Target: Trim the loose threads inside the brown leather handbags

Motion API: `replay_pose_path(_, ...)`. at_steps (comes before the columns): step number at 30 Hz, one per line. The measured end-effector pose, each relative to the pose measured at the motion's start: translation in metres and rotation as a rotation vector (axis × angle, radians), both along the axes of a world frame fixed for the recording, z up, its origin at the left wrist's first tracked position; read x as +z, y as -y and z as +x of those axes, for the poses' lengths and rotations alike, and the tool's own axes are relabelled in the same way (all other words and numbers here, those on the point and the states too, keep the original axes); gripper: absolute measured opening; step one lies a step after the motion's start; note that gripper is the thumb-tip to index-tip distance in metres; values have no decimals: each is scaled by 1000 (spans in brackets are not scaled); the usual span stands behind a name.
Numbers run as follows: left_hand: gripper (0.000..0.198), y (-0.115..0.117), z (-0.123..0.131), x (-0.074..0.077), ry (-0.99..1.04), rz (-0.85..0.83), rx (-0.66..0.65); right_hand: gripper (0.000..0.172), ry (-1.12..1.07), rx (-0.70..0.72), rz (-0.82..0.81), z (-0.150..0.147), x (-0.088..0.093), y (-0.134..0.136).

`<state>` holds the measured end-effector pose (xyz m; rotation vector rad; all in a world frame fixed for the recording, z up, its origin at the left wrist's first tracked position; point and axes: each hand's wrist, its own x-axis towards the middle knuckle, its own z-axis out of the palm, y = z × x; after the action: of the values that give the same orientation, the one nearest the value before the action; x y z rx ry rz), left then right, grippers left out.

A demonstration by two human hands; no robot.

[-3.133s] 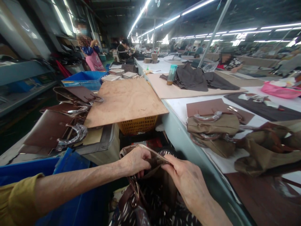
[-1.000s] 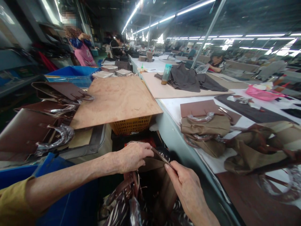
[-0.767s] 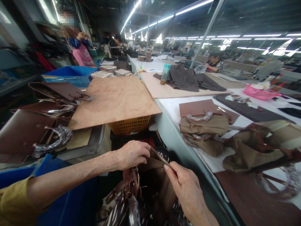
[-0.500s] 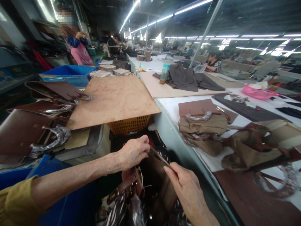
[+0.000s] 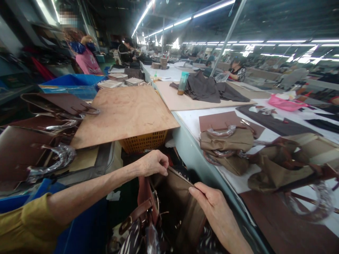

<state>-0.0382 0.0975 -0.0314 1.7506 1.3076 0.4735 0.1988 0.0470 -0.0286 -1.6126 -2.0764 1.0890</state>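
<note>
Low at the frame's centre, your left hand (image 5: 153, 163) and right hand (image 5: 213, 208) sit apart, each clamped on the top edge of the brown bag (image 5: 178, 197), which hangs between them just left of the bench (image 5: 194, 155) rim, below the plywood board (image 5: 124, 114).

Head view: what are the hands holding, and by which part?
A brown bag, by its open top edge: the left hand pinches one end of the edge, the right hand the other.
</note>
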Motion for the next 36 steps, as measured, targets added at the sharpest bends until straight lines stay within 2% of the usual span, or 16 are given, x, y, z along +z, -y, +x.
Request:
replay_pose_path(6,13,-1,2,-2,55,-59,-2,37,-115,28,-121,11,2,-13)
replay_pose_path(13,11,2,3,-1,21,-10,-25,38,-70,-12,-99,16,-11,-18)
replay_pose_path(17,12,6,7,6,-32,-33,-14,36,-71,-47,-113,17,-8,-20)
replay_pose_path(19,13,7,8,8,-45,-47,-12,32,-175,-49,-199,17,-4,-20)
replay_pose_path(22,13,7,7,9,-41,-49,-28,26,-434,-44,-421,19,-1,-20)
replay_pose_path(26,12,9,5,9,-38,-58,-59,36,-588,-161,-583,24,-9,-20)
replay_pose_path(31,14,14,5,11,-90,-83,-45,43,-543,-309,-587,25,-19,-19)
replay_pose_path(33,14,14,5,12,-98,-91,-59,43,-536,-300,-573,24,-20,-18)
replay_pose_path(36,14,12,4,13,-85,-106,-97,42,-562,-207,-569,23,-20,-18)
